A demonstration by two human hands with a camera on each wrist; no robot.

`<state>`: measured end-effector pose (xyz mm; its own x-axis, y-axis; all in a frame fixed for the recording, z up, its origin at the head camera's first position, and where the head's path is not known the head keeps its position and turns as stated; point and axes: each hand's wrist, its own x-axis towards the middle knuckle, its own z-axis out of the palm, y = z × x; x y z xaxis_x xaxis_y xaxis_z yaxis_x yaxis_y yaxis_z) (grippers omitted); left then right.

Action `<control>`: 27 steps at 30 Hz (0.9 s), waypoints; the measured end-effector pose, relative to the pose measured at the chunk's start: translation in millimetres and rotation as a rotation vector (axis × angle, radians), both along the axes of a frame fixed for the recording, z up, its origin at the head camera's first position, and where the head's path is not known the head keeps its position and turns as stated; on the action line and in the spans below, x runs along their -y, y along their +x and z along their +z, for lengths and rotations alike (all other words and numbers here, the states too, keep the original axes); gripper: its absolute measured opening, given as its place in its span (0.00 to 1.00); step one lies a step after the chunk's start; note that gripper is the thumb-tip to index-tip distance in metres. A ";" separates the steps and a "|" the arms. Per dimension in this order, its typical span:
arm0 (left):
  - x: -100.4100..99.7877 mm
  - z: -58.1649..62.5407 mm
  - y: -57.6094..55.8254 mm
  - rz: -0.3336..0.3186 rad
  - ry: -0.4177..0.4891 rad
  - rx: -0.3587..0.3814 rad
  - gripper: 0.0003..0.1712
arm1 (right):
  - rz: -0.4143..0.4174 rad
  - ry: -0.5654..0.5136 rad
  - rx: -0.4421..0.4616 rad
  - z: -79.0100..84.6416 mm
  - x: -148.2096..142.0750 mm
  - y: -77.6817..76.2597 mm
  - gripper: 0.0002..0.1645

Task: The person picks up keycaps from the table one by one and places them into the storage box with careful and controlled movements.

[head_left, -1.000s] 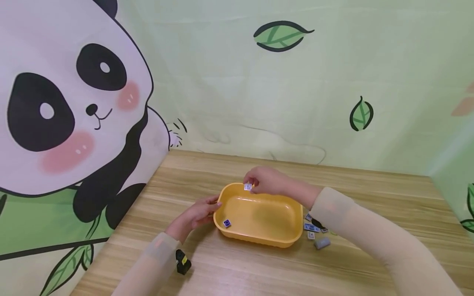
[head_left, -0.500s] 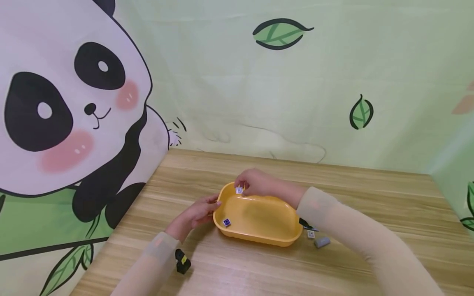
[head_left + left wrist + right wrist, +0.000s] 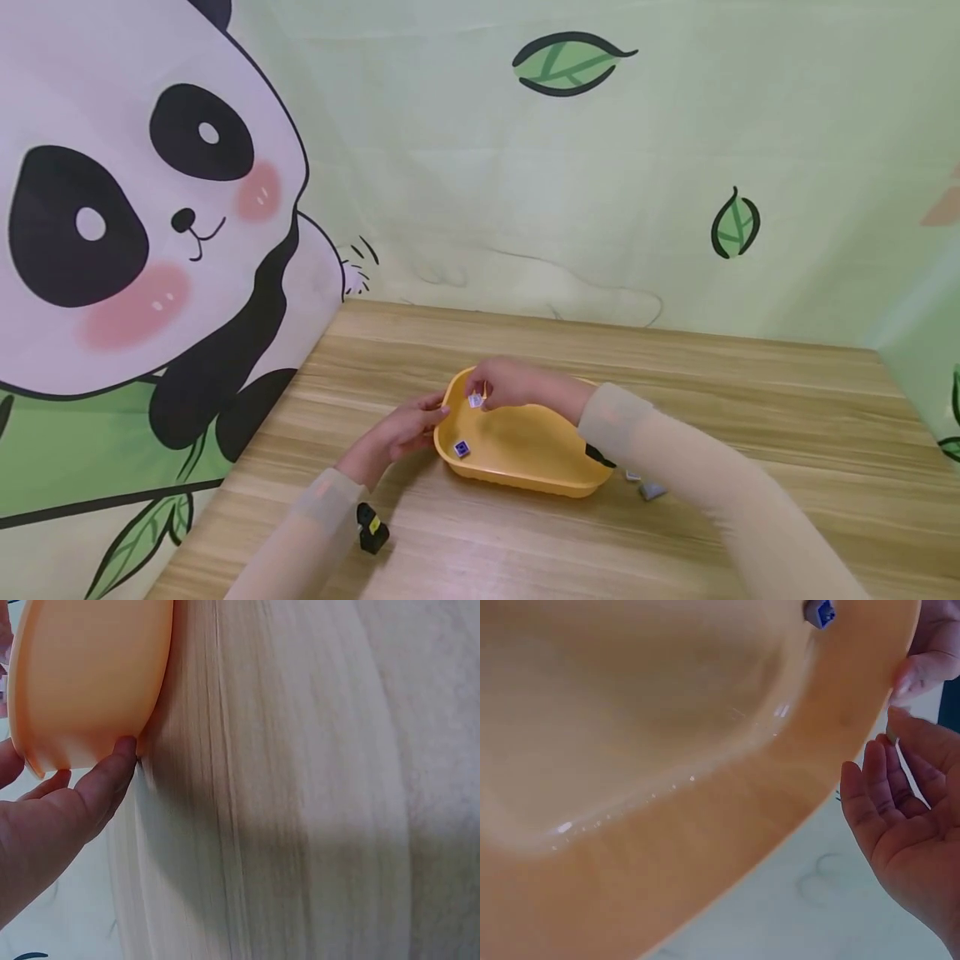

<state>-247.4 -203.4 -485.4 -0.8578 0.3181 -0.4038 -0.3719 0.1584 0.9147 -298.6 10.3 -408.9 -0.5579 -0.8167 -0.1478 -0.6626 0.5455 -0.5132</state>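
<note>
A yellow plastic basin (image 3: 525,482) sits on the wooden table in the head view. My left hand (image 3: 401,429) holds its left end, thumb over the rim; in the left wrist view the fingers (image 3: 105,780) lie along the outer wall. Over the basin's back left corner, my right hand (image 3: 506,383) pinches a small square tile (image 3: 476,401) with a white printed face between thumb and fingertips. The right wrist view shows that hand (image 3: 915,810) at the rim, with the tile seen edge-on. One small blue tile (image 3: 462,448) lies inside the basin, near the front left.
Right of the basin, a grey cylinder (image 3: 652,492) and a small white-faced piece (image 3: 633,476) lie on the table (image 3: 487,550), partly covered by the right sleeve (image 3: 690,467). Behind the table stands a pale green wall (image 3: 465,192) with a painted panda and leaves.
My right hand has moved left and lower over the basin, carrying the pinched tile. Its sleeve now covers more of the small pieces at right. The left hand has stayed on the basin.
</note>
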 end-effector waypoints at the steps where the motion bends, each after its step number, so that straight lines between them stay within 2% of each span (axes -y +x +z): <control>1: -0.4 -0.2 -0.2 0.007 0.002 0.005 0.33 | 0.007 0.005 0.011 -2.3 0.7 -1.0 0.18; 4: -1.0 -0.4 -0.5 0.006 0.009 0.006 0.33 | 0.021 0.023 0.044 -9.3 2.2 -3.8 0.18; 13: 1.7 -2.7 -0.6 0.001 0.015 -0.004 0.33 | 0.029 0.034 0.071 -31.8 9.3 -10.4 0.17; 21: 4.8 -3.1 1.0 0.009 0.017 0.006 0.33 | 0.013 0.021 0.129 -46.1 18.6 -9.2 0.17; 27: 2.4 -1.9 0.2 -0.004 0.031 -0.006 0.33 | -0.005 0.064 0.112 -51.6 21.6 -10.4 0.15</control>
<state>-247.2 -205.8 -487.3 -0.8589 0.3338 -0.3884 -0.3655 0.1317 0.9214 -308.9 -11.3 -460.4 -0.5394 -0.8005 -0.2612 -0.6002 0.5831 -0.5475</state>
